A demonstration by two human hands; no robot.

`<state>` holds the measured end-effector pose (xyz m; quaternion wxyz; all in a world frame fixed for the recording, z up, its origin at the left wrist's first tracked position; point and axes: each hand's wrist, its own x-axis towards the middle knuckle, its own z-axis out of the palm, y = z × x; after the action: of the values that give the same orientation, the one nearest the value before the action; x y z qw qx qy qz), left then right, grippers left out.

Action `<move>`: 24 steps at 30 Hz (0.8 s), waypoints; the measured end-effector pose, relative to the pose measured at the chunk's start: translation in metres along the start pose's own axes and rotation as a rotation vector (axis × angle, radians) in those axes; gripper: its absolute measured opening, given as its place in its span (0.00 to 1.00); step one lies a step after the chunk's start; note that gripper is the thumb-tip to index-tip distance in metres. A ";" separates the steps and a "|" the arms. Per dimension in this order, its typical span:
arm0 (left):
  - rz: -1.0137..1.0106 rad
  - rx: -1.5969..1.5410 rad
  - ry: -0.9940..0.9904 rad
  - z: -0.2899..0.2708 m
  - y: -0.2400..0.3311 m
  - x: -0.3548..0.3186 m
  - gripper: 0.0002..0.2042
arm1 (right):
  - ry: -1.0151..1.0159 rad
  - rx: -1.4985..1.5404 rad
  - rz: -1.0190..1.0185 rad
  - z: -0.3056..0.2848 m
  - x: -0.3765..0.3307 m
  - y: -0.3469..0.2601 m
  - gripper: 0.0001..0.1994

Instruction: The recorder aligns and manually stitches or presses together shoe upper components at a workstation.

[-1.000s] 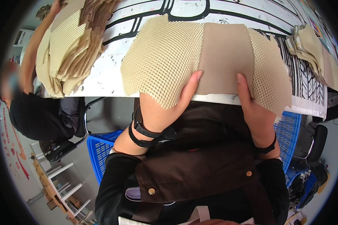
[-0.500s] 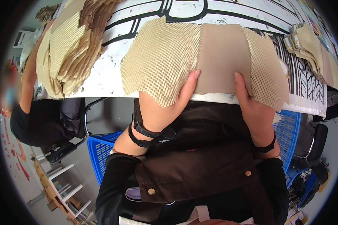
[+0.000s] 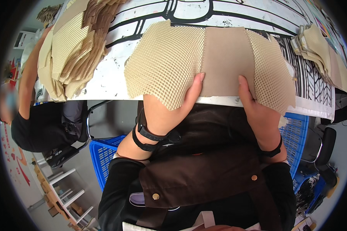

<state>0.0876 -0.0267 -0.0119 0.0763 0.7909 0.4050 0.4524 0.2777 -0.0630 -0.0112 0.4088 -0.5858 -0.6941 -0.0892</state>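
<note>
A sewn fabric panel (image 3: 225, 57) lies across the table's near edge, with a smooth taupe middle and beige mesh on both sides. Stitched seams join the three parts. My left hand (image 3: 185, 100) grips its left mesh side, thumb on top by the left seam and fingers hidden underneath. On the other side my right hand (image 3: 254, 104) holds the panel the same way, its thumb pressed on the taupe strip near the right seam. The right hand's fingers are also out of sight below the mesh.
A tall stack of mesh pieces (image 3: 71, 54) stands at the left, and a smaller stack (image 3: 316, 50) at the right. The white table (image 3: 115, 73) has black line drawings. Blue baskets (image 3: 104, 158) stand below it. Another person's arm (image 3: 29, 77) reaches in at far left.
My right hand has shifted slightly left, bringing the panel's right side with it. The left hand stays nearly still. At far left the other person has moved a little.
</note>
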 end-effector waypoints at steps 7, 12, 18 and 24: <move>-0.020 0.026 -0.034 -0.004 0.003 0.004 0.06 | -0.001 -0.039 0.010 -0.002 0.005 -0.002 0.10; -0.037 0.036 -0.046 -0.004 0.002 0.000 0.06 | 0.011 -0.016 -0.018 0.000 0.001 -0.001 0.10; 0.007 0.061 -0.039 -0.002 0.001 0.001 0.04 | 0.013 -0.067 -0.014 0.000 0.001 -0.003 0.09; 0.033 0.091 -0.014 -0.001 0.002 -0.001 0.05 | -0.006 -0.155 -0.073 0.000 0.000 -0.001 0.09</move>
<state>0.0877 -0.0285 -0.0110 0.0358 0.8031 0.4116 0.4292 0.2764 -0.0636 -0.0113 0.3564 -0.5902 -0.7073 -0.1559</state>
